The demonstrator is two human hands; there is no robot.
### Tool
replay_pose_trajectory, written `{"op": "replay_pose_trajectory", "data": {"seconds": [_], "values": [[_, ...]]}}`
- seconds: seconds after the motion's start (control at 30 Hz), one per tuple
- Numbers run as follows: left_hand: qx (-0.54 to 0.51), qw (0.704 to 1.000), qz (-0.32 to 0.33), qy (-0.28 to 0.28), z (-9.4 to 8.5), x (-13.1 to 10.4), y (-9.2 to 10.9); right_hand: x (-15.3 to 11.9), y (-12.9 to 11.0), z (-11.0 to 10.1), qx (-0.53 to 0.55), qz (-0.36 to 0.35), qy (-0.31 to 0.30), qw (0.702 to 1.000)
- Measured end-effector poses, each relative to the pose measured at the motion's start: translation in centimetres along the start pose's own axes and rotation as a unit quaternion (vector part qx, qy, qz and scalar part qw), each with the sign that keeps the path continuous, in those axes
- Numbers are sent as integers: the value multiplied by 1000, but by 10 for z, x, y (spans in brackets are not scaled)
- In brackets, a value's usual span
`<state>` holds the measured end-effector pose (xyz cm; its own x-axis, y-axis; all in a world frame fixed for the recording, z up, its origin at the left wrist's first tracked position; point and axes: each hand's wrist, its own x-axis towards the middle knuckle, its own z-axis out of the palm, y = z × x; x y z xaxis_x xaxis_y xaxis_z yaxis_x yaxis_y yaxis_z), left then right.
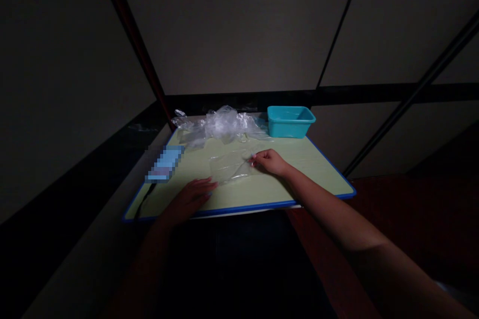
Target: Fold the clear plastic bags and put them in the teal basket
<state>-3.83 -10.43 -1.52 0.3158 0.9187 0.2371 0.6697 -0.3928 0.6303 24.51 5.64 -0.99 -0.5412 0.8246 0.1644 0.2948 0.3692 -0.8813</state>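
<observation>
A clear plastic bag (230, 165) lies on the pale yellow table top (299, 179) in the middle. My right hand (271, 160) pinches the bag near its right end between thumb and fingers. At the bag's lower left corner, my left hand (192, 197) rests low over the table with its fingers stretched out, the fingertips at the bag's edge. Whether those fingertips press on the plastic I cannot tell. Behind the bag lies a heap of crumpled clear plastic bags (226, 124).
A turquoise plastic basin (290, 124) stands at the table's back right. At the left edge lies a blurred-out phone-like object (165, 163) with a dark cable (145, 197). Blue trim (247, 208) borders the table, and wall panels (239, 25) rise behind it.
</observation>
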Motion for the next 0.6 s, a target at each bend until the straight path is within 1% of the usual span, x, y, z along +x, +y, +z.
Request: {"op": "replay_pose_trajectory", "data": {"seconds": [0.2, 0.37, 0.47, 0.53, 0.6], "values": [[-5, 1000, -6, 11, 1, 0, -3, 2, 3, 3, 7, -23, 11, 1000], [3, 1000, -8, 17, 1, 0, -3, 4, 6, 6, 47, -34, -4, 998], [5, 1000, -13, 18, 1, 0, -1, 0, 3, 6, 81, -68, -20, 994], [7, 1000, -18, 18, 1, 0, -1, -4, 0, 5, 74, -96, -31, 992], [10, 1000, -21, 15, 0, 0, 0, -7, -3, 2, 52, -106, -43, 992]]}}
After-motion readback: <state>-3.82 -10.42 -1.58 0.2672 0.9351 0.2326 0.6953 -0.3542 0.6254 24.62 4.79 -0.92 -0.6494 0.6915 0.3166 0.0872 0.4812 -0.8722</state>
